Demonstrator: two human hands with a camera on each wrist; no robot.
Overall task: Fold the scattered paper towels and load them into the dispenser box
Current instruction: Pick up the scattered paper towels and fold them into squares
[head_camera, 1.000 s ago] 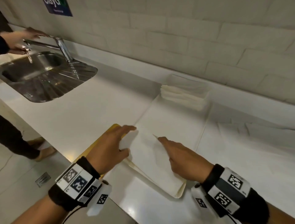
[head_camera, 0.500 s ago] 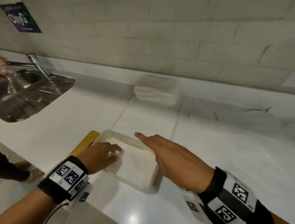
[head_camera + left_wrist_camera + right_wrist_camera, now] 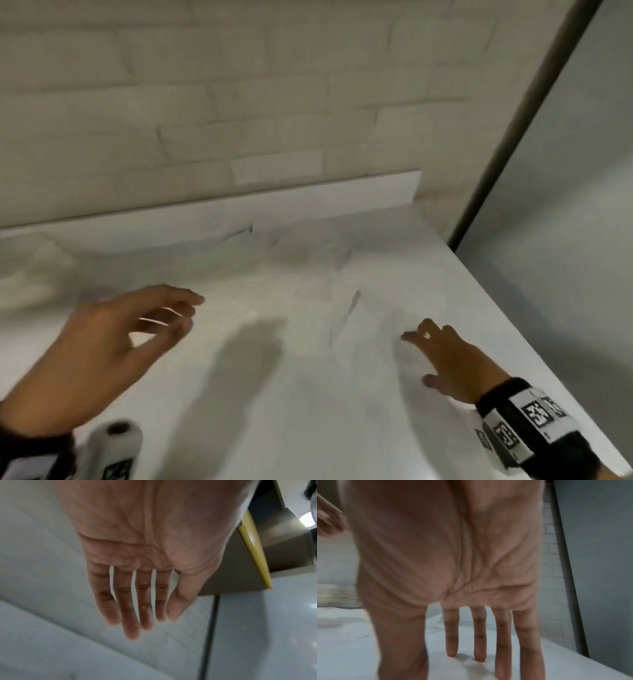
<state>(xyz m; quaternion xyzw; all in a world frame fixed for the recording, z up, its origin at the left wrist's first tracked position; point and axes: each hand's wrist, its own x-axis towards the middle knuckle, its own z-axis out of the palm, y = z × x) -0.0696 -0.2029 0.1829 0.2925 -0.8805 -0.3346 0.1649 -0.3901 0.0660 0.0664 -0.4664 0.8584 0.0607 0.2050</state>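
Scattered white paper towels lie flat and overlapping on the white counter, blurred by motion. My left hand hovers above their left side with loosely spread fingers and holds nothing; the left wrist view shows its palm flat and its fingers straight. My right hand is lower on the right. Its straight fingertips touch a paper towel on the counter. The dispenser box is out of the head view.
A tiled wall with a low white upstand backs the counter. A grey panel bounds its right end. A stack of folded towels sits far left in the right wrist view. A yellow edge shows in the left wrist view.
The view has swung right, away from the sink and the box with its folded towel. Both hands have left the box and moved over the scattered towels.
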